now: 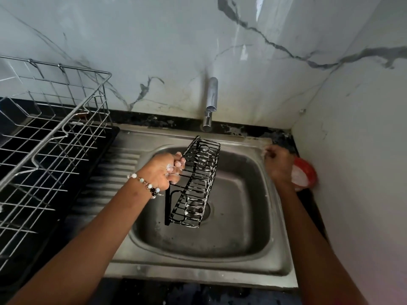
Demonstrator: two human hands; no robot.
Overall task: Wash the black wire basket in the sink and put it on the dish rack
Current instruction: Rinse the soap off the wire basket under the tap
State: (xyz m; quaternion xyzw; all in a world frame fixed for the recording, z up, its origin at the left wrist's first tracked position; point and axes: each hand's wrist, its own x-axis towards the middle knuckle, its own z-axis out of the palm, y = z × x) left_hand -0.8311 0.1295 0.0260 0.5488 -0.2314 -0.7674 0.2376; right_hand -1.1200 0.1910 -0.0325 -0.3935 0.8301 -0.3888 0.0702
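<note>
Black wire basket [196, 183], soapy, hangs over the steel sink [242, 216], gripped by the left hand [164, 170]; right hand [278, 162] seems loosely curled, possibly empty. Rinse every wire under the tap [210, 102].

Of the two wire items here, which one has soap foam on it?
The black wire basket, which the left hand holds over the sink, carries white foam. The silver dish rack on the counter at left shows none.
</note>
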